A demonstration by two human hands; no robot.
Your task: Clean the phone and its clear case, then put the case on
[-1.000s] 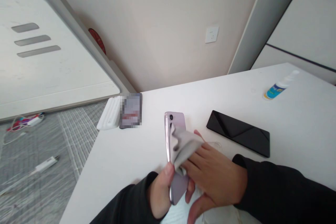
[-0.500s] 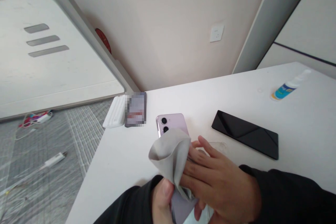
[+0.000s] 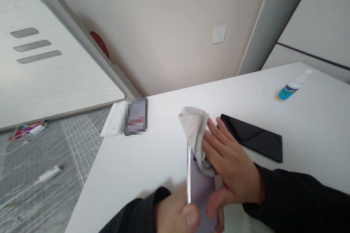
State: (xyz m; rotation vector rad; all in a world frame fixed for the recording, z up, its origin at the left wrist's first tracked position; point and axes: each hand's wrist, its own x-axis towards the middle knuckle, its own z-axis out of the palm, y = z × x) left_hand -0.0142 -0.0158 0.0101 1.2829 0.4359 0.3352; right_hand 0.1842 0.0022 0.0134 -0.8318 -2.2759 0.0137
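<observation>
My left hand (image 3: pixel 176 211) grips the lower part of a light purple phone (image 3: pixel 202 185), thumb on its back and fingers beneath. The phone is held tilted, with its silver side edge showing. My right hand (image 3: pixel 233 164) presses a grey cloth (image 3: pixel 193 125) over the phone's upper back, fingers stretched along the cloth and thumb near the phone's lower back. The cloth's top end sticks up beyond the phone. The camera lenses are mostly covered. Under my right wrist lies a pale, see-through item (image 3: pixel 239 216), partly hidden.
A black phone (image 3: pixel 258 136) lies face up on the white table (image 3: pixel 158 145) to the right. Farther back lies a spray bottle (image 3: pixel 288 91). Near the left edge are a white case (image 3: pixel 113 118) and a blurred-out dark device (image 3: pixel 136 116). A wall socket (image 3: pixel 219 34) is behind.
The phone has turned more upright and onto its side, and the cloth has slid up from its middle over the camera end. My right hand moved up with it; the view shifted slightly.
</observation>
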